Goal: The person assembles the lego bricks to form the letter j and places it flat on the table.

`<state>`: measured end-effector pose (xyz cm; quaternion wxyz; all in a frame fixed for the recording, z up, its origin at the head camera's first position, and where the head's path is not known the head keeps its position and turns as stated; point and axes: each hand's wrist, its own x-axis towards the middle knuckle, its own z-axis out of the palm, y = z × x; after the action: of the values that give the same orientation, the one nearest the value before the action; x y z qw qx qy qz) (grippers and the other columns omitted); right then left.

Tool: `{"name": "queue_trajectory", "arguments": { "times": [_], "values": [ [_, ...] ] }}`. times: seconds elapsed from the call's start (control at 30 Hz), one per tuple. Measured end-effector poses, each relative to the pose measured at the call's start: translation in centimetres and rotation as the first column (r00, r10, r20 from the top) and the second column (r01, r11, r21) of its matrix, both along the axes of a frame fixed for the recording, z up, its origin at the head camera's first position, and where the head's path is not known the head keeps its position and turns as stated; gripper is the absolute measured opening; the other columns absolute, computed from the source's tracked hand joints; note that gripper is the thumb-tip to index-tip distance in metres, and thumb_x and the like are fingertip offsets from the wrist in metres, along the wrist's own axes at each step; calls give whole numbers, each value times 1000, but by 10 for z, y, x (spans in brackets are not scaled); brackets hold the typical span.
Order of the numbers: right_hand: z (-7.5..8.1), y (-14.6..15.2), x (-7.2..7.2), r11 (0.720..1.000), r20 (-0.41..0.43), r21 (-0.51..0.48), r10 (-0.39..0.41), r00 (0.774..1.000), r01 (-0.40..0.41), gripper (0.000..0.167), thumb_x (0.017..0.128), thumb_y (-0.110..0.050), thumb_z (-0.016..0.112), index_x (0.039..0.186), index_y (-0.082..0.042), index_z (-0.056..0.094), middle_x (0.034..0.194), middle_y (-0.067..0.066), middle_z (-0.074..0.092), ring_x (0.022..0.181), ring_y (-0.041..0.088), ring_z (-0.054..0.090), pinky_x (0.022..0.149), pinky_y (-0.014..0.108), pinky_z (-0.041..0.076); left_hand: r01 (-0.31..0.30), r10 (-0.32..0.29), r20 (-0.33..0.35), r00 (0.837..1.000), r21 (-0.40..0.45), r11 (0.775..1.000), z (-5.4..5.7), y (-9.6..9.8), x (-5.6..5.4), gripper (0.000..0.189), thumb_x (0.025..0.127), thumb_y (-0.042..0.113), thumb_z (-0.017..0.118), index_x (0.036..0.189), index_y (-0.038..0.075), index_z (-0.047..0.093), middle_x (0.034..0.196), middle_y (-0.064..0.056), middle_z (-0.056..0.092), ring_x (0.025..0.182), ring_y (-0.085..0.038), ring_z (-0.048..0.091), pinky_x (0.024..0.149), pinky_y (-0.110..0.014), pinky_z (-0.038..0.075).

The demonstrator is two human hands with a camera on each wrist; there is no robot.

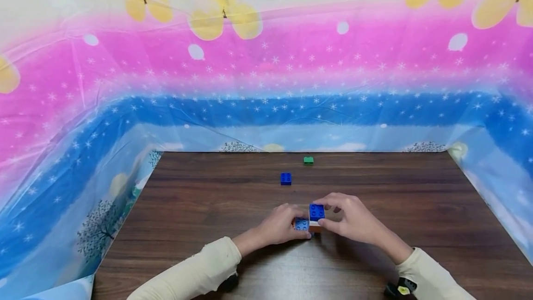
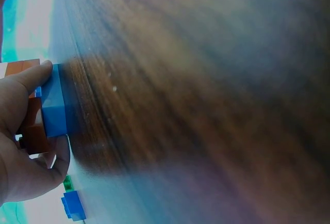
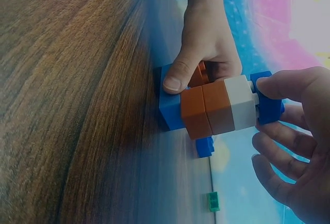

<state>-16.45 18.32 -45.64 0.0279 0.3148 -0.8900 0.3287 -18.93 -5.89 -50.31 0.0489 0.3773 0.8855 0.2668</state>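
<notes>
A small tower of toy building bricks stands on the table between both hands. Its base is a light blue brick [image 3: 171,108], with two stacked orange bricks [image 3: 198,111] and a white brick [image 3: 240,102] above. My left hand [image 1: 280,226] grips the base, thumb on one side and fingers on the other; another orange-brown brick [image 2: 35,128] sits on the base beside that hand. At the top, my right hand [image 1: 356,219] pinches a dark blue brick [image 1: 316,212] between thumb and fingers. In the right wrist view, white studs show between it and the white brick, and it looks slightly tilted.
A loose blue brick [image 1: 285,179] lies beyond the tower, and a green brick [image 1: 308,160] sits farther back near the table's far edge. The brown wooden table [image 1: 200,198] is bordered by a patterned cloth [image 1: 266,110].
</notes>
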Motion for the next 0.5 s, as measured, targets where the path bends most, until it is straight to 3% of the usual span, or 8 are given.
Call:
{"name": "queue_trajectory", "arguments": {
  "times": [0.5],
  "values": [
    [1,-1,-1,1000,13,9,0,1000,0,40,89,-25,81,127,-17,73,107,-10,70,95,18,68,80,41,57,-5,5,-9,1000,-10,1000,0,1,0,41,88,40,81,122,17,76,108,7,74,81,1,56,69,-18,44]
  ]
}}
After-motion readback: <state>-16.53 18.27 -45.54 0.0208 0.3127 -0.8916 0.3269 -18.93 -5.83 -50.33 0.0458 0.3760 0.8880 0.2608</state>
